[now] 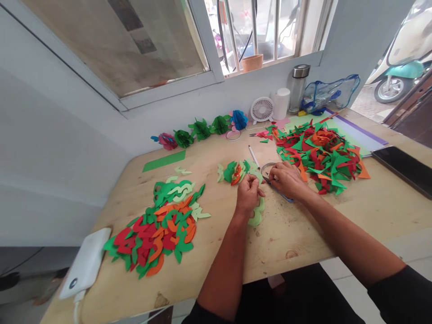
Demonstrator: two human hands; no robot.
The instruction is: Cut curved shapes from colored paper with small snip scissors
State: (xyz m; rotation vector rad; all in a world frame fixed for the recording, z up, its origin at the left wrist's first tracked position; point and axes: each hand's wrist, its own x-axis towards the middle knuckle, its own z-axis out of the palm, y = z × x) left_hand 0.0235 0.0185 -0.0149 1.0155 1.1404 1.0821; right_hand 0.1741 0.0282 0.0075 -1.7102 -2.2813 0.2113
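Close to the table's middle, my left hand [249, 194] pinches a light green paper cutout [257, 215] with curved edges; part of it is hidden behind the fingers. My right hand [287, 179] is closed around a small dark pointed tool [266, 179], its tip near the left fingers. Most of that tool is covered, so its kind is unclear. A ring-shaped item [263, 167] and a blue-edged object lie partly beneath the right hand. Just beyond the left hand sits a small group of green, orange and pale paper shapes [230, 171]. A white pen [254, 156] lies beside them.
Cut shapes [168, 225] are heaped at left, paper scraps [324, 153] at right. Folded paper flowers [201, 129], a small fan [262, 110], a glass bottle [298, 90] and a clear pouch [330, 93] line the wall. A phone [405, 168] and a white power bank [86, 261] flank the table.
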